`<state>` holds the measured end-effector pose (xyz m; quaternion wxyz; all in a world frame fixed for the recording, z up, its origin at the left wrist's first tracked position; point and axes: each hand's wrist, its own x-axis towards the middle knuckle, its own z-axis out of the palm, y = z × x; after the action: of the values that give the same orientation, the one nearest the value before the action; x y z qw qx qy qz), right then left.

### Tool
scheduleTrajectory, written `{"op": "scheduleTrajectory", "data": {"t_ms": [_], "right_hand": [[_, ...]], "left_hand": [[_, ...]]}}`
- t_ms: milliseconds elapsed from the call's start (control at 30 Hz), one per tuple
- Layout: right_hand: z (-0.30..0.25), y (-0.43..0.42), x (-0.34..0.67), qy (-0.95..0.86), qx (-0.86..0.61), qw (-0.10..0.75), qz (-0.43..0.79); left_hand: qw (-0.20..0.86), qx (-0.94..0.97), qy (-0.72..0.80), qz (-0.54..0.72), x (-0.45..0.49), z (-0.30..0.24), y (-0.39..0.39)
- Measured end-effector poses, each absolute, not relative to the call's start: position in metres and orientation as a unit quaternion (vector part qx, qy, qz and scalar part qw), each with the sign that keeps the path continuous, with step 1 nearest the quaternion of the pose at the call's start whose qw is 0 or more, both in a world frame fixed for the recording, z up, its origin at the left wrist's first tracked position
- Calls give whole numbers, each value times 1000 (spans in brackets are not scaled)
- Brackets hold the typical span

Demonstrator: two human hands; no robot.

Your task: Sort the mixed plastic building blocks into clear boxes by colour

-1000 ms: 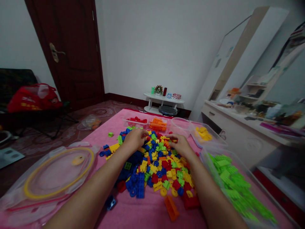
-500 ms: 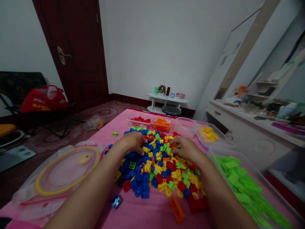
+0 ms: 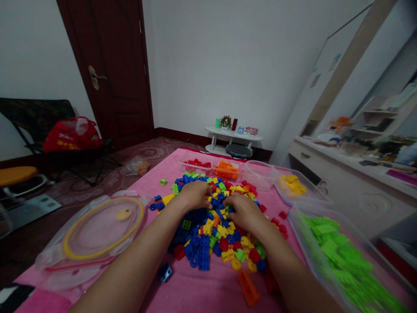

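A heap of mixed toy building bricks (image 3: 213, 230) in blue, yellow, red, green and orange lies on a pink cloth. My left hand (image 3: 196, 194) rests on the heap's upper left part, fingers curved and apart from the thumb. Across from it, my right hand (image 3: 241, 209) touches the upper right part with fingers bent and spread. Loose bricks show between the two hands; the fingertips are partly hidden among them. A long orange brick (image 3: 248, 288) and a dark blue brick (image 3: 165, 272) lie near the front, apart from the heap.
Behind the heap stand clear boxes with red bricks (image 3: 197, 163) and orange bricks (image 3: 226, 170), beside a round clear tub (image 3: 259, 176). Yellow bricks (image 3: 293, 184) and green bricks (image 3: 339, 250) fill boxes at right. A clear lid with a yellow ring (image 3: 67, 243) lies at left.
My hands have come closer together over the heap, the right one moving left most. Several red bricks now show strewn beyond my right forearm. The view has shifted slightly.
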<state>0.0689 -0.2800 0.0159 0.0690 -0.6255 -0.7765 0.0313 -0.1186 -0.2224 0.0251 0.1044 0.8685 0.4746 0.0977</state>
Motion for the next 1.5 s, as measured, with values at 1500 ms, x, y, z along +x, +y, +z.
{"op": "scheduleTrajectory", "data": {"t_ms": [1500], "right_hand": [[9, -259, 74, -709, -626, 304, 116]], "left_hand": [[276, 787, 471, 288, -99, 9, -213]]}}
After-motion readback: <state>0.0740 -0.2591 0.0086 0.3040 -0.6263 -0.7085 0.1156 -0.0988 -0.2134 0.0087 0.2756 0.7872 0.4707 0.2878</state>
